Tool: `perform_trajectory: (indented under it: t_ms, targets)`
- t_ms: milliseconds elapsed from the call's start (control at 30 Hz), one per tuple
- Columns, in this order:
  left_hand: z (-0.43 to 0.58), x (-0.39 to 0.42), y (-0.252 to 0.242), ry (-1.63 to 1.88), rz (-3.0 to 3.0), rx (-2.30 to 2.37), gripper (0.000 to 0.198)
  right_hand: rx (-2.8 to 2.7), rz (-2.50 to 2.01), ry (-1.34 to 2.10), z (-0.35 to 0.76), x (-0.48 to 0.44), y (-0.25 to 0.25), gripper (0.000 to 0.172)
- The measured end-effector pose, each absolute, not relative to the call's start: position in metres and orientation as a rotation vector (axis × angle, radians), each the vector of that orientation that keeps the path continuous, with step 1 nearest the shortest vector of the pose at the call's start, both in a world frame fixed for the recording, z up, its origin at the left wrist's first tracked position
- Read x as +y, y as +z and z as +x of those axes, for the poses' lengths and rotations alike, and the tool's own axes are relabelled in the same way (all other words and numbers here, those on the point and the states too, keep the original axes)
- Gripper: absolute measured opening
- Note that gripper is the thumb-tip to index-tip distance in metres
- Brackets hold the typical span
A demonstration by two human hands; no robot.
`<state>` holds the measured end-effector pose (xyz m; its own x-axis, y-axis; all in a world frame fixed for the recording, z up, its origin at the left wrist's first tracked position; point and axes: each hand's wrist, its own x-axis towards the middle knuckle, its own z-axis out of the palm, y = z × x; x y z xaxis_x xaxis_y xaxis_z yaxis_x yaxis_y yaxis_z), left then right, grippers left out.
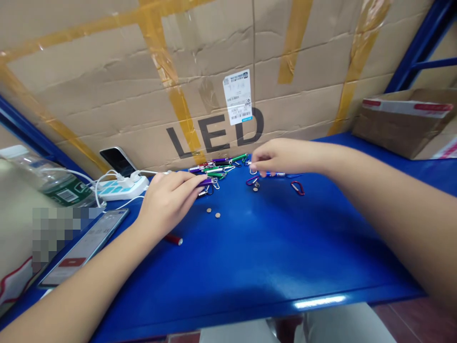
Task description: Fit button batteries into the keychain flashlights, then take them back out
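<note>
My left hand [171, 194] is closed at the left edge of a pile of small metal flashlights [217, 169] with carabiner clips. At its fingertips is a purple mini flashlight [206, 181]; the thumb is hidden. My right hand [266, 157] pinches over the right end of the pile, where a small silvery piece shows under the fingertips, too blurred to name. Just below it lie a purple carabiner [252, 181] and button cells [255, 189]. A red carabiner [297, 188] rests farther right. Two more button cells [213, 213] and a red flashlight tube [174, 239] lie nearer me.
A large cardboard box [303, 109] marked LED stands behind the blue table [271, 257]. At left are a power strip [123, 187] with white cables, a propped phone [117, 161], a flat phone [84, 247] and a plastic bottle [64, 183]. An open carton [403, 126] sits at right.
</note>
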<state>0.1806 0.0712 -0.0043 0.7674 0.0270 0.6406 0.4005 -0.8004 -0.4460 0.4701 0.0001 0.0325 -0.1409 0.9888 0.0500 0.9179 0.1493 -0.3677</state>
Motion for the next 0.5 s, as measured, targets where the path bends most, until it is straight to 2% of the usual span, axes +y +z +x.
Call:
perform_trajectory:
  t_ms: [67,133,200,267,333,500]
  targets:
    - [0.180,0.074,-0.005,-0.849,-2.422,-0.352,0.023,-2.197,-2.076,0.309,0.494,0.001,0.034,0.020]
    - [0.180,0.076,-0.006,-0.838,-2.457,-0.358,0.024,-2.209,-2.233,0.394,0.507,0.003,0.029,0.026]
    - [0.181,0.076,-0.007,-0.817,-2.485,-0.354,0.024,-2.199,-2.181,0.332,0.505,0.008,0.021,0.023]
    - [0.181,0.076,-0.008,-0.794,-2.509,-0.366,0.024,-2.239,-1.974,0.182,0.494,0.013,0.011,0.012]
    - [0.182,0.076,-0.008,-0.782,-2.536,-0.381,0.024,-2.317,-1.872,0.119,0.479,0.016,0.003,0.020]
    - [0.183,0.073,-0.010,-0.816,-2.590,-0.325,0.023,-2.412,-1.923,0.081,0.457,0.019,-0.007,0.016]
